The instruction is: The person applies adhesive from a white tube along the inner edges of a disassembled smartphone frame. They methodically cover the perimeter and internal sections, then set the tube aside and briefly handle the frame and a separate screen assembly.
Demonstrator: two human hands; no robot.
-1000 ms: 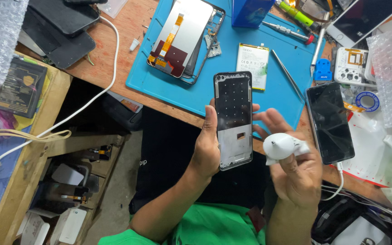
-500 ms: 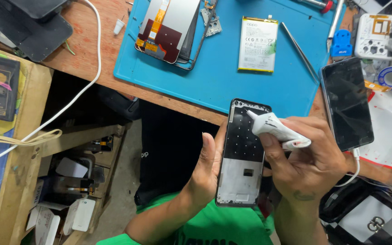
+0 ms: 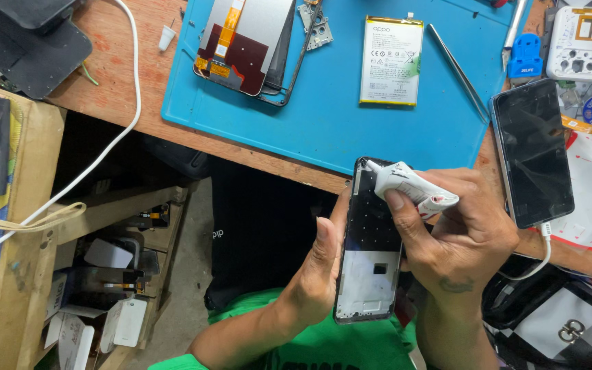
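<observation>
Phone frame (image 3: 368,260) in L hand (image 3: 316,274); R hand (image 3: 464,233) w/ glue tube (image 3: 412,188).

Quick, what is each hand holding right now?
Left hand: closed on the phone frame.
Right hand: closed on the white glue tube.

A left hand (image 3: 320,274) grips the edge of a bare phone frame (image 3: 370,253), held upright near the body. The right hand (image 3: 464,233) presses a white glue tube (image 3: 412,188), nozzle at the frame's top left corner. Farther off, a blue mat (image 3: 323,116) holds a battery (image 3: 391,60) and tweezers (image 3: 459,72).
</observation>
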